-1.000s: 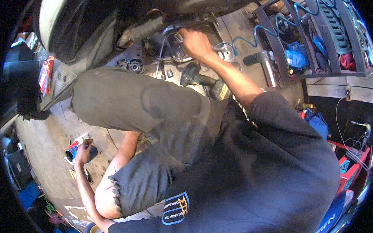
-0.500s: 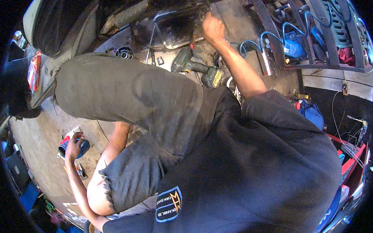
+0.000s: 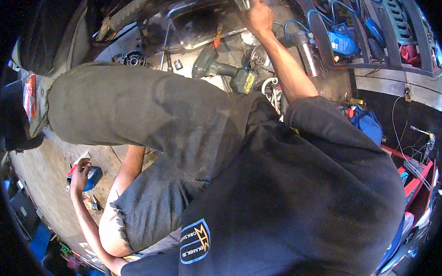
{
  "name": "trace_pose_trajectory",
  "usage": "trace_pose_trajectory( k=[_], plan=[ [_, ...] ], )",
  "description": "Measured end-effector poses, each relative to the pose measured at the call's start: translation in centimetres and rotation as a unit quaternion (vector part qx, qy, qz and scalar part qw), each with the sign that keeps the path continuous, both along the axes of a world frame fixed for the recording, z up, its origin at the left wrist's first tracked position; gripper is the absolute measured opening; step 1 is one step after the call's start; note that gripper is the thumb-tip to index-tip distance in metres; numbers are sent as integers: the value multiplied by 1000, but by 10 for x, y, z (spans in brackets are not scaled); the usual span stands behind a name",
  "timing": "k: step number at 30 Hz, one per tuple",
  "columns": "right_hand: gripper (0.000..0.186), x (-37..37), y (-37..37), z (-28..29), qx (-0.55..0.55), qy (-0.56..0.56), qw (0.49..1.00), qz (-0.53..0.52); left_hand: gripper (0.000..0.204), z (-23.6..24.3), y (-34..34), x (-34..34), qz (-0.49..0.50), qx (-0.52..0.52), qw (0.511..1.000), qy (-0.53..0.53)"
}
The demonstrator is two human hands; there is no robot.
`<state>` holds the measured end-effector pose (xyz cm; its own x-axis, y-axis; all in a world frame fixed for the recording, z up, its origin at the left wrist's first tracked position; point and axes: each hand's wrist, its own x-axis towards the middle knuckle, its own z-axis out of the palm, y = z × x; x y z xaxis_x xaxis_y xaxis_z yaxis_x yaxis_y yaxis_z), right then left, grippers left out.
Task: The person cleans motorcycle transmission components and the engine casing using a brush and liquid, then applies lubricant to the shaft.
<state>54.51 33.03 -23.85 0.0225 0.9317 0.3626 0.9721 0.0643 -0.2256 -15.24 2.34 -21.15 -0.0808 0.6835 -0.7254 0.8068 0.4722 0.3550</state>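
At the left, my left hand (image 3: 80,178) is closed around the upper part of a blue container (image 3: 94,179) with red and white parts. Its fingers partly cover the container. Far ahead at the upper right, my right hand (image 3: 259,18) is closed, with a shiny metal rod-like tool (image 3: 246,0) showing beside its fingers; the exact kind is unclear. Below that hand lies a dark green cordless power tool (image 3: 223,69) with a battery. Left of the hand is a dark rectangular tray (image 3: 205,43) with a pale rim.
Several metal parts, including a dark toothed part (image 3: 134,59) and a socket (image 3: 178,64), lie on the floor. A spray can (image 3: 306,54) stands by a dark rack (image 3: 318,32) holding a blue bottle (image 3: 343,42) and hose. My bent leg (image 3: 137,104) crosses between my hands.
My right hand has moved farther away and slightly right, with the metal tool. The whole view has shifted a little. My left hand stays at the blue container.
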Motion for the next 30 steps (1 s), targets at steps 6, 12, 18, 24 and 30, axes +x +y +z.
trace_pose_trajectory(
  k=[6, 12, 18, 24, 30],
  plan=[
    [20, -16, -11, 50, 15, 57, 991, 124, 36, -2, -1, -8, 22, 10, 1000, 4],
    [25, -54, -32, 49, 18, 112, 975, 189, 37, 14, 17, 7, 1, 20, 999, 36],
    [29, -98, -37, 53, -30, 133, 962, 235, 38, 50, 32, 32, 1, 36, 997, 71],
    [29, -140, -54, 59, 48, 150, 946, 283, 45, -5, -4, -43, -12, 62, 989, 136],
    [21, -114, -40, 33, 65, 64, 932, 350, 48, 67, -20, -77, 127, 325, 923, 165]
  ],
)
